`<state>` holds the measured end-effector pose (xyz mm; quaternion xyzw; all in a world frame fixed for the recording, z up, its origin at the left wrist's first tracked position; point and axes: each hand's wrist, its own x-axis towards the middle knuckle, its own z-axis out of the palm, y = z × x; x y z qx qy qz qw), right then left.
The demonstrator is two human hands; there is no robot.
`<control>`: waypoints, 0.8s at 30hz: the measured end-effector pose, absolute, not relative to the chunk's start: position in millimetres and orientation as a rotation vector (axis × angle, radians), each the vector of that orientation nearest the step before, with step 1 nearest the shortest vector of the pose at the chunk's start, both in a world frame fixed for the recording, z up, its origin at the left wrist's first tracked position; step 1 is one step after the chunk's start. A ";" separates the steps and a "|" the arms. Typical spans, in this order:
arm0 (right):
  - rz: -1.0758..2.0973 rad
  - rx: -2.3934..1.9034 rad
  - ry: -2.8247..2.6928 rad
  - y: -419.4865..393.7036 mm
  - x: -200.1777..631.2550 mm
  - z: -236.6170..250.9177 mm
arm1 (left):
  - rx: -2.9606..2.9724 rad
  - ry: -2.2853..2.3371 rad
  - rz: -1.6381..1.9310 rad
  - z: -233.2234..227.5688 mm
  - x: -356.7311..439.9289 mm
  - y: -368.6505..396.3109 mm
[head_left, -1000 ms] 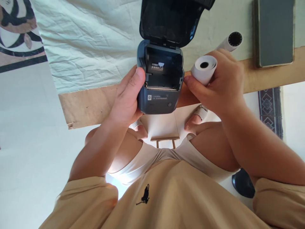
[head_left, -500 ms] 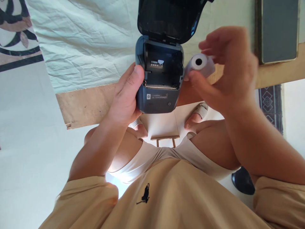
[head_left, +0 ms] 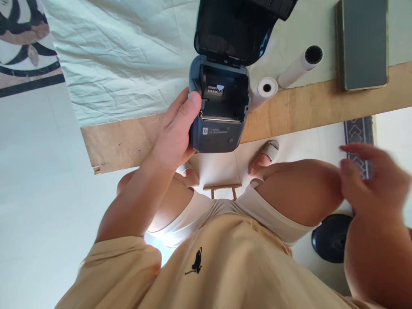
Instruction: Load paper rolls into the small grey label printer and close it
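Note:
A dark portable label printer (head_left: 219,135) is gripped at its side by my left hand (head_left: 178,128), thumb on the near edge of the casing. Its black lid (head_left: 230,34) stands wide open, and the compartment shows no roll inside. Beside the printer, on the table, a white paper roll (head_left: 265,89) stands with its core facing up. Another white roll (head_left: 298,68), longer and with a dark ribbed end, is just behind it. My right hand (head_left: 375,180) is off the table by my right knee, blurred, its thumb and fingers apart and nothing visible in them.
A flat dark tablet-like device (head_left: 365,47) lies at the right on the table. Pale green cloth (head_left: 128,60) covers much of the wooden tabletop (head_left: 328,96). Under the table are my feet and a small wooden stool (head_left: 222,186). A round black object (head_left: 331,238) is on the floor.
My right hand has let go of the white roll by the printer and swung down and right, away from the table. The roll stays there, and the longer roll now shows. My left hand keeps the printer.

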<state>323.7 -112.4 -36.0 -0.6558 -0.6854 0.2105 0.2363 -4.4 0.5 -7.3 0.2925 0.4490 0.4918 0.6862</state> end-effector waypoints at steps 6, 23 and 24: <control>0.318 -2.027 -1.942 -149.6 318.7 -55.2 | 0.675 1.027 1.068 -8.3 -4.5 1.8; 0.836 -1.629 -2.505 -242.4 224.6 -69.3 | 0.654 1.077 1.069 -8.7 -3.1 1.5; 0.944 -1.556 -2.490 -241.1 221.3 -69.9 | 0.656 1.075 1.074 -9.0 -3.8 1.3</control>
